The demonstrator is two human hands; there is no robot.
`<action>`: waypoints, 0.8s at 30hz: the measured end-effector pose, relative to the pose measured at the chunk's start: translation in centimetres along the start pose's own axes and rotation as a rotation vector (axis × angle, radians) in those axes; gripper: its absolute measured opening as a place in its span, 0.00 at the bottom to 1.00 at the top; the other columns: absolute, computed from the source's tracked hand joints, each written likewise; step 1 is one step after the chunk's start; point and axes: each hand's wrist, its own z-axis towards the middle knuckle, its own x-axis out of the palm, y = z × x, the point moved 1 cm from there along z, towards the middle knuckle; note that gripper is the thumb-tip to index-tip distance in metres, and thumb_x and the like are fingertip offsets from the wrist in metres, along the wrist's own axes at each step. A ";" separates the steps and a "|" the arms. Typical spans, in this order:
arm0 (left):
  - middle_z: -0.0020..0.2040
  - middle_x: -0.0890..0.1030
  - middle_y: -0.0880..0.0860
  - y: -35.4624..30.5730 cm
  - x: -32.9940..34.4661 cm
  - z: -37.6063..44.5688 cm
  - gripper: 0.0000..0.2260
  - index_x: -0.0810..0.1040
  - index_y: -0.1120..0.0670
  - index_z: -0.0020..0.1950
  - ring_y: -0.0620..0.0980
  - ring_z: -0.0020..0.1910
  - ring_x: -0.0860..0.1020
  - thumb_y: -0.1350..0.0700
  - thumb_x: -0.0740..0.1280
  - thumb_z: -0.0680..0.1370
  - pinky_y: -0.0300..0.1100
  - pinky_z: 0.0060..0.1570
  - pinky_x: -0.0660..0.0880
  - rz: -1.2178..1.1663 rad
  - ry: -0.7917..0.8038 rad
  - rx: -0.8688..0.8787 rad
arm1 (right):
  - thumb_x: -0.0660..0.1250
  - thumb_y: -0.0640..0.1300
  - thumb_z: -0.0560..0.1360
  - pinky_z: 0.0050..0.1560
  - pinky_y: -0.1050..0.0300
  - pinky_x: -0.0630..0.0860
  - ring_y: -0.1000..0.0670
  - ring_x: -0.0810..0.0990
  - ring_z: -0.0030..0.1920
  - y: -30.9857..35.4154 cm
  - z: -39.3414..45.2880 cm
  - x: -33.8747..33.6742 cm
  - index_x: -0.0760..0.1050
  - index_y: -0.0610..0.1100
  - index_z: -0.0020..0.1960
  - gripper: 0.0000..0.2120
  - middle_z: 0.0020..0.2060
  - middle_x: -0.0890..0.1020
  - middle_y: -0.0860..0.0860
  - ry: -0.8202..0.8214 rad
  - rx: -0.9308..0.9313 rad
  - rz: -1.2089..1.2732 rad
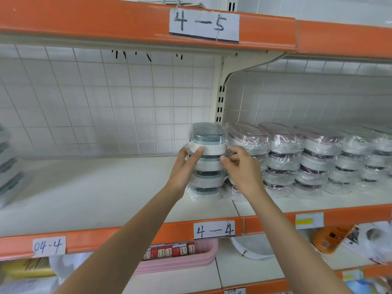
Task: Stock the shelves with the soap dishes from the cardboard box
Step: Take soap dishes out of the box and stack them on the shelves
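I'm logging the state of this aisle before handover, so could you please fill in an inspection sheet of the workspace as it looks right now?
Surface: cream metal shelf with orange edge strip, labelled 4-4; bare stretch to the left of the stack.
Job's things: stack of plastic-wrapped grey-lidded white soap dishes, four high, standing upright; rows of wrapped pink-lidded soap dishes beside it on the right. Cardboard box not in view.
Clutter: pink plastic tray of small red boxes on the shelf below.
Hands: left hand and right hand grip the grey-lidded stack from either side.
Cables: nothing seen.
Surroundings: white wire-grid back panel; orange upper shelf edge labelled 4-5.
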 end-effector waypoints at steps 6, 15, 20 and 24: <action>0.69 0.71 0.47 1.0 -1.6 -0.4 0.33 0.65 0.51 0.72 0.48 0.67 0.71 0.36 0.66 0.73 0.51 0.67 0.68 0.056 -0.064 -0.016 | 0.65 0.44 0.78 0.43 0.67 0.67 0.54 0.76 0.44 -1.7 -3.4 0.6 0.72 0.42 0.58 0.10 0.51 0.80 0.47 -0.092 0.014 0.069; 0.46 0.83 0.53 1.3 -7.9 -3.2 0.02 0.78 0.51 0.46 0.50 0.47 0.81 0.54 0.66 0.78 0.41 0.47 0.75 0.398 -0.233 0.042 | 0.65 0.41 0.76 0.41 0.69 0.70 0.58 0.74 0.38 -0.1 -5.2 5.7 0.73 0.44 0.56 0.09 0.41 0.77 0.54 0.122 -0.240 0.128; 0.43 0.83 0.53 1.0 -16.5 -7.6 0.04 0.79 0.53 0.44 0.49 0.43 0.81 0.57 0.66 0.78 0.43 0.47 0.75 0.486 -0.451 -0.007 | 0.63 0.43 0.78 0.48 0.58 0.74 0.55 0.75 0.41 4.6 -5.8 12.4 0.72 0.43 0.61 0.12 0.48 0.79 0.50 0.340 -0.307 0.173; 0.37 0.81 0.53 0.0 -24.8 -11.6 0.08 0.78 0.59 0.43 0.46 0.34 0.78 0.55 0.66 0.78 0.42 0.42 0.72 0.458 -0.705 -0.023 | 0.62 0.46 0.78 0.50 0.60 0.73 0.55 0.76 0.44 9.7 -7.0 18.2 0.72 0.43 0.62 0.14 0.52 0.78 0.50 0.504 -0.362 0.211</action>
